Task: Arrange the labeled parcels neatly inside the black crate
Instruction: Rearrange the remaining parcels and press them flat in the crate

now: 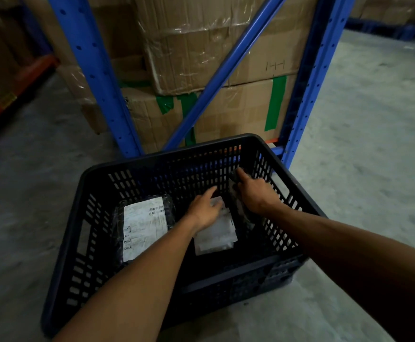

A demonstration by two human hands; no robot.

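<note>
Parcels sit in the black crate (137, 166), which stands on a grey concrete floor (364, 149) in the lower middle of the frame. Behind it, in the upper half, we see a blue rack frame (95, 77) with stacked cardboard boxes (201, 45), some patched with green tape (276, 102).

On the crate's floor at the left lies a dark-wrapped parcel (169, 208) with a large white label facing up. In the middle lies a pale parcel (216, 235), flat and partly covered by our hand. Toward the crate's right wall a dark parcel (243, 213) stands on edge, tilted.

Our left hand (205, 208) rests palm down on the pale parcel, fingers spread, gripping nothing. Our right hand (253, 191) is on the upper end of the dark parcel; we cannot tell whether its fingers close around it.
</note>
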